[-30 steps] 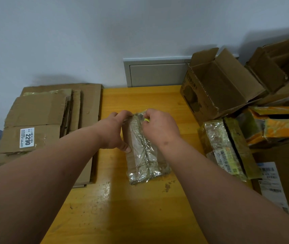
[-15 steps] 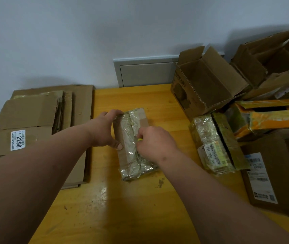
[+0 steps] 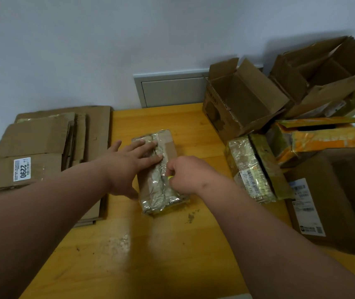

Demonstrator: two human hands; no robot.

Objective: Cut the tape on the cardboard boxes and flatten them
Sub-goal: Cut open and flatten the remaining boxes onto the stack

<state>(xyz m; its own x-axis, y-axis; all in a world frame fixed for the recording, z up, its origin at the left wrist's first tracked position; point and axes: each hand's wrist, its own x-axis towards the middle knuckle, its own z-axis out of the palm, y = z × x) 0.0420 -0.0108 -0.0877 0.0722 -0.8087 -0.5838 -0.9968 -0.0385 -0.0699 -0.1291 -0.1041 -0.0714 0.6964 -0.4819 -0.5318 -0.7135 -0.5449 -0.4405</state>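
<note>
**Cutter drawn down taped parcel as left hand flattened on top**

Since half a second earlier, the left hand (image 3: 129, 162) had been shifted from gripping the box's side to lying flat, fingers straight and spread, on the far half of the small taped box (image 3: 158, 171). The right hand (image 3: 186, 175) had been drawn nearer along the central seam and was seen clenched round a small yellow cutter (image 3: 170, 177), only its tip showing. The box was laid lengthwise at the middle of the yellow wooden table (image 3: 150, 244). Flattened cardboard (image 3: 42, 145) was stacked at the left edge; open boxes (image 3: 243, 102) and a second taped parcel (image 3: 250, 169) were piled at the right.
</note>
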